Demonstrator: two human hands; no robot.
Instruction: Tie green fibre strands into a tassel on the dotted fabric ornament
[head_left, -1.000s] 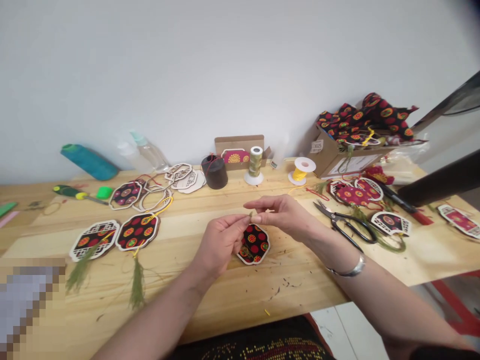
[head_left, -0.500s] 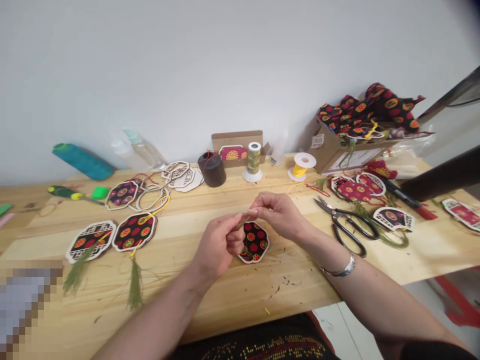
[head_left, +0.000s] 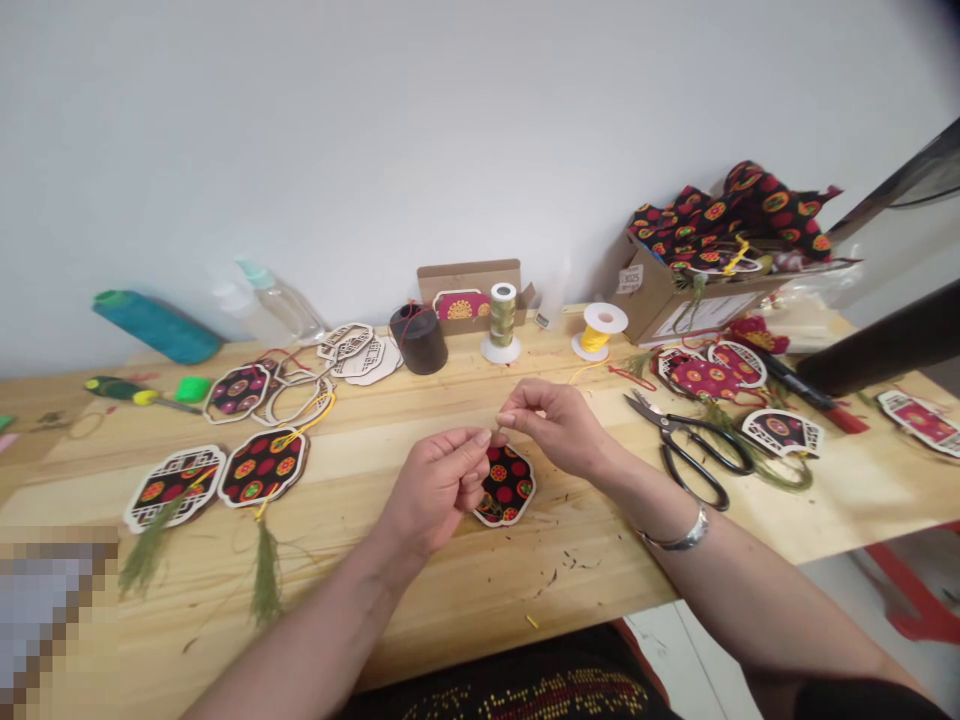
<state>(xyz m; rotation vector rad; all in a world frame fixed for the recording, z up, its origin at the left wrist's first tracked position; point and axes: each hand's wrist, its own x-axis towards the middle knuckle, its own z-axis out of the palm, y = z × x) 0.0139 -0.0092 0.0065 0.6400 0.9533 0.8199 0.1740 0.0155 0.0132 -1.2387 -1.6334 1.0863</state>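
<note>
Above the table, my left hand (head_left: 442,482) is closed, its thumb and forefinger pinched together. Facing it, my right hand (head_left: 556,428) also pinches, fingertips close to the left ones. Whatever the two pinches hold is too thin and small to make out. Below and partly behind my left hand lies a black ornament (head_left: 514,488) with red and orange round patterns and a pale scalloped border. Off to the left rest a similar patterned ornament (head_left: 264,466) with a green tassel (head_left: 265,580) and a lattice-framed ornament (head_left: 174,488). Black-handled scissors (head_left: 697,445) lie right of my right hand.
Along the wall stand a black spool (head_left: 420,342), a green thread spool (head_left: 502,322), a yellow thread spool (head_left: 597,335) and a teal thread cone (head_left: 157,327). A cardboard box (head_left: 660,300) of fabric sits back right. A dark post (head_left: 885,340) crosses the right side.
My fingertips have drawn slightly apart, and a small gap shows between the two pinches. The whole view has shifted a little. The ornament under my hands stays put on the table.
</note>
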